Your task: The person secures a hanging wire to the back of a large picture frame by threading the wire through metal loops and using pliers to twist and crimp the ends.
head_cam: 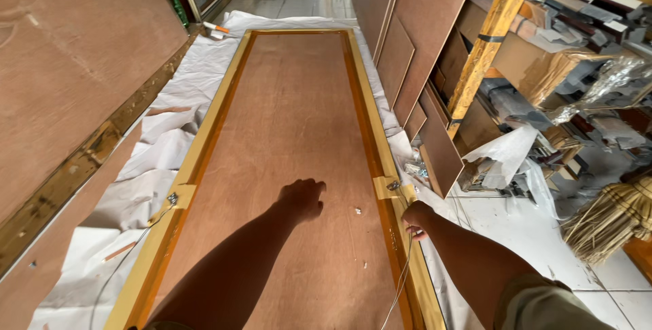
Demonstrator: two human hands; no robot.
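Wire (pixel 402 282) pinched by right hand (pixel 415 220); left hand (pixel 301 197) fisted over backboard (pixel 285 140); plywood sheets (pixel 414 38) beside

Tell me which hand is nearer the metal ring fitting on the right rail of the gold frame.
Right. The right hand sits just below the ring fitting, at the rail's edge. The left hand rests on the brown backing board, farther toward the middle.

Left of where the wire is gripped, crumpled white sheeting (pixel 170 140) covers the floor, with a large brown board (pixel 75 51) leaning beyond it. Right of the grip stand plywood offcuts (pixel 407 51), a yellow wooden post (pixel 485 38), cluttered shelves (pixel 577 38), a white plastic bag (pixel 506 153) and a straw broom (pixel 608 221).
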